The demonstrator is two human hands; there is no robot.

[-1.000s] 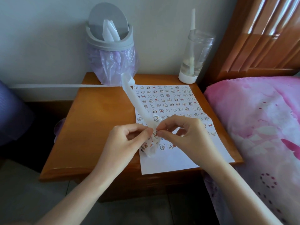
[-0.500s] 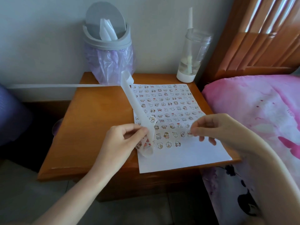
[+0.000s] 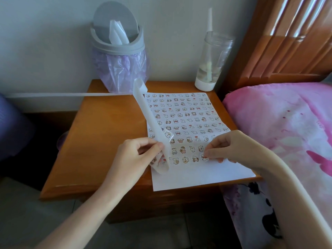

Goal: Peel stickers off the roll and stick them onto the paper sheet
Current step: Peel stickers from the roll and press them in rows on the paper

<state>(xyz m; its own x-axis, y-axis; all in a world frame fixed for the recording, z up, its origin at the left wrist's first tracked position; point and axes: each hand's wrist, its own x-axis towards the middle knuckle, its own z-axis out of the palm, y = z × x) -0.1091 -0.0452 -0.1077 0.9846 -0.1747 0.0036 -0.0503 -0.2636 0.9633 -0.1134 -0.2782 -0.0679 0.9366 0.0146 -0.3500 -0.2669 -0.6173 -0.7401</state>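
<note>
White paper sheet (image 3: pixel 197 175) lies flat on the brown wooden table (image 3: pixel 100 133), rows of little animal stickers running left to right. The right hand (image 3: pixel 231 148) pinches a small sticker (image 3: pixel 203 156) at the near row's right end. The left hand (image 3: pixel 136 155) pinches the long white backing strip (image 3: pixel 152 119) just left.

Sticker strip (image 3: pixel 152 121): translucent white backing, curling upward, pinched in the left hand (image 3: pixel 136 157).
Paper sheet (image 3: pixel 201 177): white, flat, rows of cartoon stickers, under the right hand (image 3: pixel 233 148).
Sticker (image 3: pixel 203 156): at the right fingertips.
</note>
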